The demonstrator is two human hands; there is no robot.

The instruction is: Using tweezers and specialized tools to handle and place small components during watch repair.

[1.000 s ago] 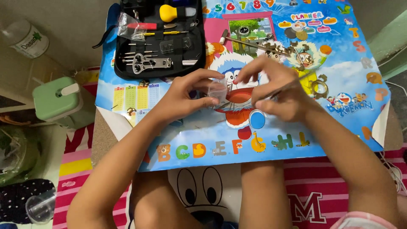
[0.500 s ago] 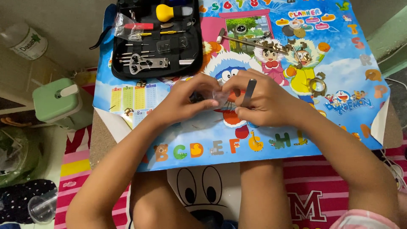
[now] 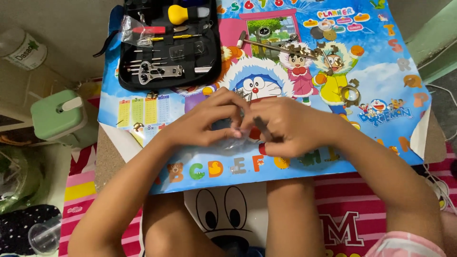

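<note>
My left hand (image 3: 204,126) and my right hand (image 3: 293,128) meet fingertip to fingertip over the middle of a colourful cartoon mat (image 3: 381,71). The left fingers pinch a small clear plastic piece (image 3: 232,139), mostly hidden between the hands. Across my right hand's fingers lies a thin dark tool (image 3: 263,129), gripped there, with its tip at the clear piece. What is inside the clear piece cannot be made out.
An open black tool case (image 3: 166,47) with small metal tools lies at the mat's far left. A small hammer (image 3: 266,45), a metal ring (image 3: 350,93) and tiny parts lie beyond my hands. A green container (image 3: 59,114), a bottle (image 3: 21,47) and a clear cup (image 3: 43,235) stand on the left.
Both hands have closed in on each other and dropped closer to the mat. The thin tool, earlier pointing out to the right, is now tucked in against the fingers.
</note>
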